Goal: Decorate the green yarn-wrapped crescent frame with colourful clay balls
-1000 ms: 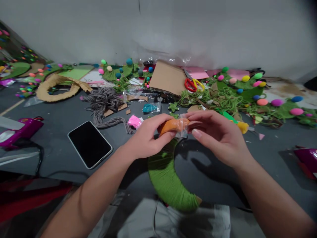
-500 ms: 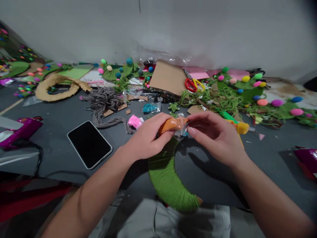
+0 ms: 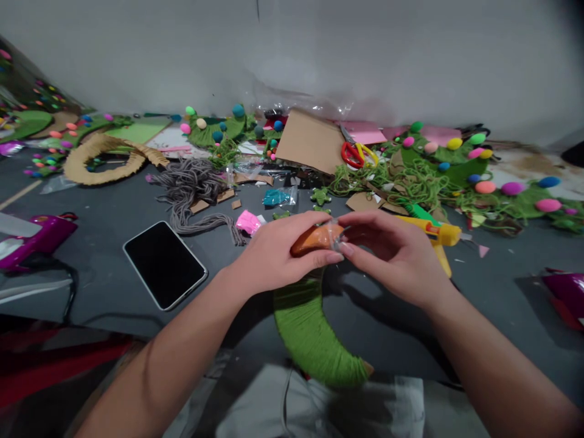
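Observation:
An orange lump in clear plastic (image 3: 312,239) is held in my left hand (image 3: 274,252), between its thumb and curled fingers. My right hand (image 3: 395,249) pinches the clear plastic end of the same packet with thumb and fingertips. Below both hands lies a crescent wrapped in green yarn (image 3: 314,340), its upper end hidden under my left hand. A pink packet (image 3: 249,222) lies by my left knuckles, and a teal packet (image 3: 276,197) sits farther back. Small green star shapes (image 3: 320,195) are just beyond my fingers.
A phone (image 3: 165,265) lies at left, near a purple tool (image 3: 45,240). Grey yarn (image 3: 196,185), a tan ring (image 3: 75,161), cardboard (image 3: 310,143), red scissors (image 3: 352,155) and green yarn (image 3: 420,182) line the back. A yellow glue gun (image 3: 444,234) lies beyond my right hand.
The orange packet has tilted and its right end is now more covered by plastic and fingers. My left thumb has extended rightward, closer to my right thumb.

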Action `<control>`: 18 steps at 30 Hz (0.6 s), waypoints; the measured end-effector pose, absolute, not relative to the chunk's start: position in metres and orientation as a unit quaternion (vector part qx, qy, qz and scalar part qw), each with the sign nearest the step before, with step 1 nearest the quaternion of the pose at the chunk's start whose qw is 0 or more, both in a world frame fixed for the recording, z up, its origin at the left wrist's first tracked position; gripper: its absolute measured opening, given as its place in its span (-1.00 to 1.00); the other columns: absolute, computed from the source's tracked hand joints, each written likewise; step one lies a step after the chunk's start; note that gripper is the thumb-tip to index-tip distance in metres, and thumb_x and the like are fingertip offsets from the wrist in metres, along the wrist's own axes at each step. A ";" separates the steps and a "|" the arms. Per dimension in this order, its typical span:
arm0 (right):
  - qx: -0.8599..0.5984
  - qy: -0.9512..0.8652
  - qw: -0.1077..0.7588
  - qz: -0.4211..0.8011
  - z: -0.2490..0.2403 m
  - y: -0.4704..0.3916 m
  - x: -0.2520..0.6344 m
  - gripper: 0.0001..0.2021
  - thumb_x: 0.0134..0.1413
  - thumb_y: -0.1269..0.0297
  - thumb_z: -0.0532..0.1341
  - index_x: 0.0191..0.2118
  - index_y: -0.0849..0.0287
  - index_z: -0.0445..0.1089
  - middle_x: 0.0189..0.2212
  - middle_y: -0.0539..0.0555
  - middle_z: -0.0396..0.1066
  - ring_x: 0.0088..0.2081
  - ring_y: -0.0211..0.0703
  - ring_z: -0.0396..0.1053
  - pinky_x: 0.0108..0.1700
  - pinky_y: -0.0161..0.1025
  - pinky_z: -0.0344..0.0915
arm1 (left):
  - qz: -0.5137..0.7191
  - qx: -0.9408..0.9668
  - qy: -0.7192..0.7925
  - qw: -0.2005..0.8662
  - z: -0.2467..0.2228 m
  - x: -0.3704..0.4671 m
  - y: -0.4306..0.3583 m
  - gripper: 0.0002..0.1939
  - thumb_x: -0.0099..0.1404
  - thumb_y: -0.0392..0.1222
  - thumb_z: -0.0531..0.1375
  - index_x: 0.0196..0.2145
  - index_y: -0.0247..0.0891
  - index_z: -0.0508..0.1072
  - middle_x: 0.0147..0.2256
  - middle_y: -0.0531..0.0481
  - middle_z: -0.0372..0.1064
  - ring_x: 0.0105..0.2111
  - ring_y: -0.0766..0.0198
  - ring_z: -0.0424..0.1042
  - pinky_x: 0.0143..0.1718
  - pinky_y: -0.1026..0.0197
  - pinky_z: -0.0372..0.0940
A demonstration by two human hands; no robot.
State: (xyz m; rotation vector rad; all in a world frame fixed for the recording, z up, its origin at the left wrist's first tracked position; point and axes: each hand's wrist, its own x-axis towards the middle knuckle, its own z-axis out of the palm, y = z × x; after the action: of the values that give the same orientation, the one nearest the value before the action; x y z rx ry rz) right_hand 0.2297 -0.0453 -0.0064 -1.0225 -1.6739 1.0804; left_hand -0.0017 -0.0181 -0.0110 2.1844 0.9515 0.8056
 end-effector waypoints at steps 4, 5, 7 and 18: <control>-0.407 -0.682 0.449 0.409 -0.007 -0.045 0.230 -0.72 0.17 0.31 0.44 0.00 0.04 0.53 -0.10 0.04 0.57 -0.14 -0.18 0.57 -0.03 -0.23 0.57 | 0.308 0.833 0.358 0.290 -0.010 -0.001 -0.018 -0.49 0.40 0.17 0.28 0.14 -0.17 0.43 0.00 -0.05 0.56 -0.09 0.16 0.55 -0.08 0.17 0.33; -0.406 -0.688 0.450 0.400 -0.007 -0.044 0.230 -0.73 0.17 0.31 0.44 -0.02 0.04 0.54 -0.10 0.04 0.56 -0.12 -0.17 0.56 -0.04 -0.22 0.57 | 0.306 0.835 0.358 0.285 -0.010 -0.002 -0.018 -0.48 0.40 0.18 0.28 0.15 -0.18 0.42 0.01 -0.05 0.56 -0.09 0.16 0.55 -0.07 0.18 0.32; -0.404 -0.702 0.446 0.383 -0.007 -0.044 0.231 -0.74 0.18 0.31 0.43 -0.01 0.03 0.55 -0.08 0.06 0.54 -0.08 -0.15 0.54 -0.02 -0.20 0.56 | 0.302 0.838 0.360 0.277 -0.011 -0.003 -0.018 -0.45 0.39 0.19 0.28 0.16 -0.20 0.42 0.04 -0.07 0.55 -0.06 0.14 0.55 -0.05 0.18 0.32; -0.402 -0.761 0.395 0.322 -0.009 -0.038 0.234 -0.70 0.12 0.23 0.48 0.00 -0.03 0.63 -0.07 0.07 0.54 -0.14 -0.13 0.54 -0.12 -0.19 0.52 | 0.192 0.865 0.378 0.268 -0.009 -0.003 -0.018 -0.38 0.37 0.32 0.23 0.16 -0.16 0.33 -0.01 -0.10 0.53 -0.09 -0.02 0.55 -0.16 0.06 0.33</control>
State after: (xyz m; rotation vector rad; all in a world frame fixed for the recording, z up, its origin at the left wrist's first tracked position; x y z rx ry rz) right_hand 0.2337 -0.0380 -0.0086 -1.0188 -1.9302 0.8172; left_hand -0.0029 -0.0180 -0.0093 2.3334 1.0202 0.5169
